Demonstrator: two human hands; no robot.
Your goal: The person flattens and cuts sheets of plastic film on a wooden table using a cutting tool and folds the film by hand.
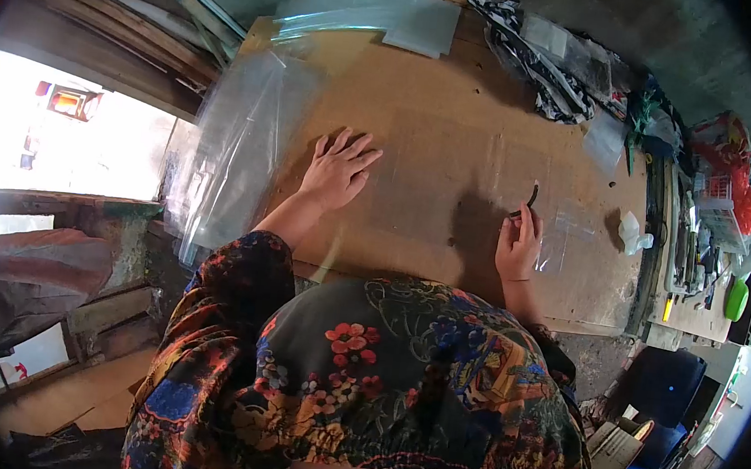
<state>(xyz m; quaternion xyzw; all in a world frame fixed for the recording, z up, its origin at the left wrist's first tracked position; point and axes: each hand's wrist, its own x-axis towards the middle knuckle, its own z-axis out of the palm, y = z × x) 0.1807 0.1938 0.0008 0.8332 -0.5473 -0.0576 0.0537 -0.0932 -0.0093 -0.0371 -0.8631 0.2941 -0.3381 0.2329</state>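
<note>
My left hand [338, 173] lies palm down with its fingers spread, at the left edge of a clear plastic sheet [434, 173]. The sheet is spread flat on the brown board [371, 78] and is hard to make out against it. In my right hand [520, 247] a thin, dark, curved tool [534, 195] is pinched between the fingers, its end pointing away from me. What kind of tool it is cannot be told. Beside that hand is a small clear plastic piece [555, 246].
A stack of clear plastic sheets [241, 133] hangs over the board's left edge. More plastic [351, 5] lies at the back, near black-and-white cloth [542, 66]. At right are a crumpled white item [633, 233], a tool tray [685, 244] and a basket [719, 206].
</note>
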